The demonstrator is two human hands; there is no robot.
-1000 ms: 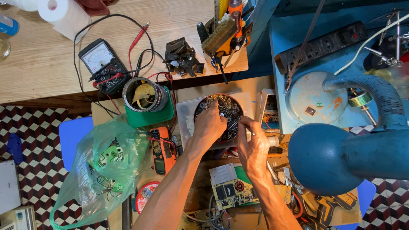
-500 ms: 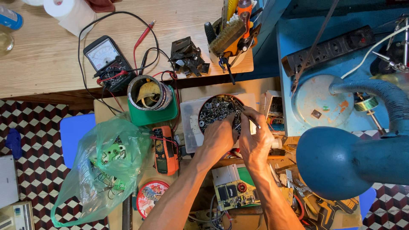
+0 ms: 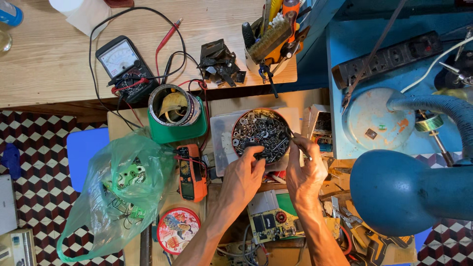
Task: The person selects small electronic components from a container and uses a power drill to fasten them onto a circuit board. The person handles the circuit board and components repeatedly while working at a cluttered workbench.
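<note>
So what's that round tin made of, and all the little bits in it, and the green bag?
The round tin looks like thin metal with a red outside rim. The little bits, screws and washers, look like grey, shiny steel. The green bag looks like thin plastic: see-through and crinkled.

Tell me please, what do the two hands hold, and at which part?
Both hands reach into the round tin of screws and washers. The left hand and right hand pinch with their fingertips among small metal parts; which piece each grips cannot be told.
</note>
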